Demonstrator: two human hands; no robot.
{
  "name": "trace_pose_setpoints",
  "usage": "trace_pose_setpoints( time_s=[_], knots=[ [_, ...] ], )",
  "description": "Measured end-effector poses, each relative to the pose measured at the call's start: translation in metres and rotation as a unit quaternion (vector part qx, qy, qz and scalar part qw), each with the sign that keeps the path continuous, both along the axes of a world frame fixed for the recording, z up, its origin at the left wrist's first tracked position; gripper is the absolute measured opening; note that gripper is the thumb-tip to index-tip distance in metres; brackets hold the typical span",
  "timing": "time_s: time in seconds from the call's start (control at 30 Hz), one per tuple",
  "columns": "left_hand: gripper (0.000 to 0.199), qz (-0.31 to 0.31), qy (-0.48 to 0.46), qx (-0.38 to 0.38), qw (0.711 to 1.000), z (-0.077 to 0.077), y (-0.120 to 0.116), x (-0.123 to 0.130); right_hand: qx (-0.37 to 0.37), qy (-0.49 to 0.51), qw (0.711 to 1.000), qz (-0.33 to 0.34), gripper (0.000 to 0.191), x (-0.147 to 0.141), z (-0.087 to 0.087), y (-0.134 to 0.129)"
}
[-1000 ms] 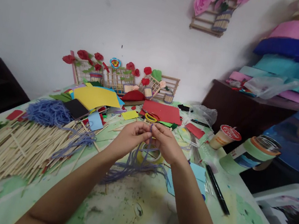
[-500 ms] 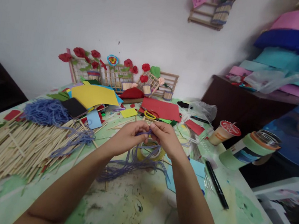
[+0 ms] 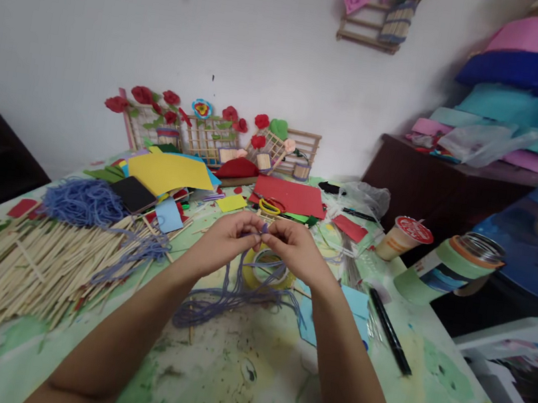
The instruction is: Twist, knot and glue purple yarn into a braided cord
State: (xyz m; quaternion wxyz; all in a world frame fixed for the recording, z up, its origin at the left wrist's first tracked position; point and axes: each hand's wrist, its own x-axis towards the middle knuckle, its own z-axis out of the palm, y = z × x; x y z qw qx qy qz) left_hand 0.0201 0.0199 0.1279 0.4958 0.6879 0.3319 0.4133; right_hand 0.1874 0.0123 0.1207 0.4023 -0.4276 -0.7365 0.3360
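Note:
My left hand (image 3: 230,239) and my right hand (image 3: 296,246) meet above the middle of the table, thumbs and fingers pinched on purple yarn (image 3: 213,304). A small bit of the yarn shows between the fingertips; its exact loop or knot is too small to make out. Strands hang from the hands and spread in a loose heap on the tablecloth. Just beneath the hands lies a yellowish roll of tape (image 3: 250,274), with yarn trailing across it. Behind the fingers are yellow-handled scissors (image 3: 271,206), partly on red paper (image 3: 292,196).
On the left lie many thin wooden sticks (image 3: 52,263) and a ball of purple yarn (image 3: 84,201). To the right are blue paper (image 3: 354,308), a black pen (image 3: 390,331), a sealed cup (image 3: 402,238) and a green bottle (image 3: 448,269). Stick frames with paper flowers (image 3: 207,138) line the wall.
Both hands have shifted slightly left, and the fingertips have come closer together on the yarn. More of the tape roll shows below them.

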Motion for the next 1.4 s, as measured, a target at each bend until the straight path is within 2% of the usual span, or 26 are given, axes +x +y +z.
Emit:
trace_pose_setpoints(
  time_s=[0.1,0.2,0.27,0.37,0.5,0.57,0.63,0.7,0.73,0.77,0.8,0.87,0.93,1.03,1.17,1.3,1.4],
  knots=[
    [0.011,0.071,0.094,0.124,0.985,-0.004,0.001,-0.003,0.040,-0.015,0.998,-0.038,0.019,-0.002,-0.004,0.003],
    [0.012,0.189,0.252,0.234,0.920,-0.004,-0.003,-0.002,0.074,-0.016,0.989,-0.125,0.021,-0.005,-0.009,0.007],
    [0.021,0.206,0.357,0.266,0.871,-0.003,-0.011,0.002,0.068,0.007,0.982,-0.174,0.021,-0.007,-0.012,0.010],
    [0.029,0.139,0.464,0.286,0.827,-0.004,-0.026,0.013,0.004,0.139,0.973,-0.183,0.020,-0.011,-0.014,0.011],
    [0.023,-0.006,0.521,0.315,0.794,-0.005,-0.041,0.021,-0.143,0.347,0.923,-0.084,0.023,-0.012,-0.009,0.007],
    [0.024,-0.016,0.505,0.305,0.807,0.000,-0.043,0.018,-0.187,0.392,0.899,-0.045,0.026,-0.010,-0.006,0.005],
    [0.035,0.065,0.463,0.276,0.840,0.006,-0.039,0.010,-0.204,0.407,0.890,-0.017,0.030,-0.009,-0.004,0.003],
    [0.040,0.173,0.386,0.249,0.871,0.012,-0.030,0.000,-0.203,0.388,0.899,0.006,0.031,-0.009,-0.004,0.001],
    [0.038,0.201,0.329,0.238,0.891,0.012,-0.024,-0.004,-0.199,0.369,0.908,0.013,0.030,-0.010,-0.004,0.000],
    [0.036,0.201,0.261,0.216,0.919,0.012,-0.018,-0.008,-0.194,0.345,0.918,0.017,0.029,-0.012,-0.004,-0.001],
    [0.033,0.174,0.185,0.175,0.951,0.009,-0.012,-0.010,-0.187,0.319,0.929,0.017,0.028,-0.014,-0.005,-0.001],
    [0.030,0.086,0.051,0.047,0.994,0.003,-0.002,-0.012,-0.167,0.269,0.948,0.014,0.026,-0.018,-0.006,-0.002],
    [0.032,0.014,-0.029,-0.061,0.998,-0.005,0.005,-0.011,-0.145,0.228,0.963,0.011,0.025,-0.021,-0.007,-0.002],
    [0.031,-0.017,-0.046,-0.097,0.994,-0.009,0.010,-0.008,-0.129,0.196,0.972,0.004,0.025,-0.021,-0.008,-0.001],
    [0.029,0.017,0.031,-0.046,0.998,-0.006,0.013,-0.009,-0.132,0.180,0.975,-0.002,0.025,-0.017,-0.007,0.000],
    [0.020,0.047,0.100,0.074,0.991,-0.003,0.015,-0.011,-0.102,0.143,0.984,-0.010,0.025,-0.015,-0.006,0.000],
    [0.018,0.079,0.142,0.129,0.978,-0.003,0.013,-0.011,-0.082,0.107,0.991,-0.027,0.021,-0.017,-0.006,-0.001]
  ],
)
